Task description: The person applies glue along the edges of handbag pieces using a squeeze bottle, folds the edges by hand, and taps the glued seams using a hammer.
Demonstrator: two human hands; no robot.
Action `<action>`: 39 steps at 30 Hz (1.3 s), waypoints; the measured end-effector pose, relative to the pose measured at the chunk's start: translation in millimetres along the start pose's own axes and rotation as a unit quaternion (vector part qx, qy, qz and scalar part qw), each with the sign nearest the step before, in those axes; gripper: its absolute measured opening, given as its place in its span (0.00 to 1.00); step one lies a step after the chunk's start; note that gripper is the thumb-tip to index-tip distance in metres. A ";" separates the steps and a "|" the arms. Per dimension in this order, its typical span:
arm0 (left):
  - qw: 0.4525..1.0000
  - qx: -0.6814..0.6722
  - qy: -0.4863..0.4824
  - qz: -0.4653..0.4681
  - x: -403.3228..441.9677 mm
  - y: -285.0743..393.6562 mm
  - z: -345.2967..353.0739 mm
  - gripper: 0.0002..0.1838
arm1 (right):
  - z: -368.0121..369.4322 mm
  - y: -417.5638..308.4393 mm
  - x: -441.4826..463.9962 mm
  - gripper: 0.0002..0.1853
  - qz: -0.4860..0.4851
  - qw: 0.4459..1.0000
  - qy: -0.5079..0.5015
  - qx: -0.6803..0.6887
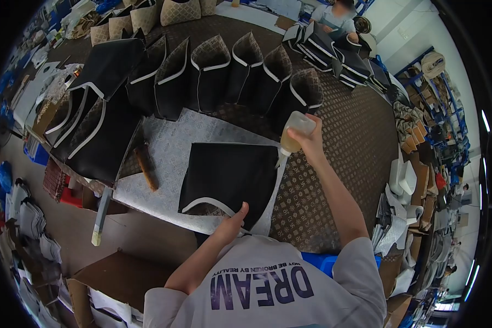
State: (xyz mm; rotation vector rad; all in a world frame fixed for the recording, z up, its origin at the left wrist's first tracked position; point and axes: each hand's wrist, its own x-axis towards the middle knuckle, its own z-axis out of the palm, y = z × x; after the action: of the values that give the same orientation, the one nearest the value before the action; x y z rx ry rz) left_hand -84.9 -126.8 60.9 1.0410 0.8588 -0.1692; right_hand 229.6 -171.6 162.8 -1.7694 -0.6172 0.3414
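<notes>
A black bag piece with a white-trimmed curved opening lies flat on a pale patterned sheet. My left hand grips its lower edge, thumb on top and the other fingers hidden below. In my right hand is a clear squeeze bottle holding yellowish liquid. The bottle is tilted, its nozzle pointing down at the piece's right edge; whether the tip touches cannot be seen. To the left of the piece, a hammer with a wooden handle rests on the sheet.
Several black bags with white trim stand in an arc behind the sheet. More black bags are stacked at left. A co-worker sits at far right behind a pile of black pieces. The table has brown patterned covering.
</notes>
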 end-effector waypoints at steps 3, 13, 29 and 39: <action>0.998 -0.061 0.000 -0.020 10.2 -5.1 2.2 0.55 | -2.4 -3.7 -13.9 0.42 -0.023 0.999 0.023 0.017; 0.963 -0.268 -0.038 0.014 18.9 15.2 18.3 0.43 | -11.6 -11.6 -64.5 0.43 -0.012 0.980 0.136 0.142; 0.896 -0.411 -0.154 0.069 13.2 58.3 30.4 0.24 | -13.4 -3.0 -142.4 0.44 0.033 0.952 0.156 0.262; 0.952 0.019 -0.037 0.305 23.5 25.7 14.2 0.25 | -15.1 -15.8 -130.5 0.43 0.015 0.948 0.178 0.264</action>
State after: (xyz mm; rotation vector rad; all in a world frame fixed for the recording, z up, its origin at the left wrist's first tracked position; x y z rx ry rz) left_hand -48.4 -118.7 65.4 1.2818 0.4364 0.2981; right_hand 127.2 -254.9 171.1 -1.2768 -0.2092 0.1773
